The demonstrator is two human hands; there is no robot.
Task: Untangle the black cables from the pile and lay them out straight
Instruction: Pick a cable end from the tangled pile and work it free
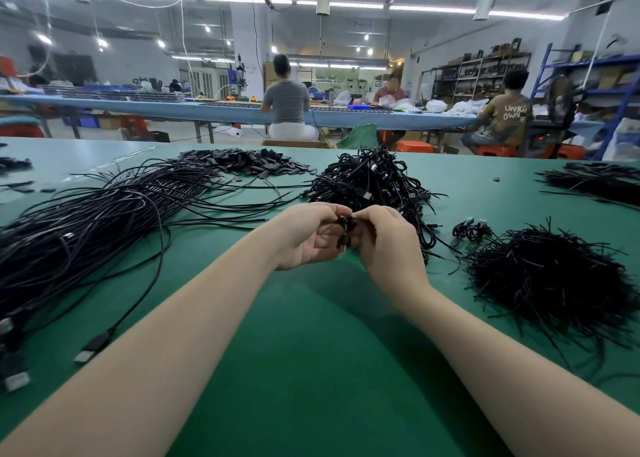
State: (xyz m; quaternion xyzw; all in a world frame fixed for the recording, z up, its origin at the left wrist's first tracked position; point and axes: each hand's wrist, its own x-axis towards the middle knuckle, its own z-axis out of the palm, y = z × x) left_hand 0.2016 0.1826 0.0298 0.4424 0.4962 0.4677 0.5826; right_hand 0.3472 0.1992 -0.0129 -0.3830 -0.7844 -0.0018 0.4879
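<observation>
Over the green table [311, 352], my left hand [308, 235] and my right hand [388, 238] meet at the centre. Both pinch a small coiled black cable bundle [348, 229] held between their fingers. Just behind them lies the tangled pile of coiled black cables [374, 179]. A long sheaf of straightened black cables [90, 221] stretches along the left side, with USB plugs [90, 349] at its near end.
A heap of short black ties [550, 280] lies at the right, with two small coiled cables [472, 229] beside it. A pile of flat black pieces [249, 160] sits at the back. More black strands [595, 183] lie far right. People sit at a bench beyond.
</observation>
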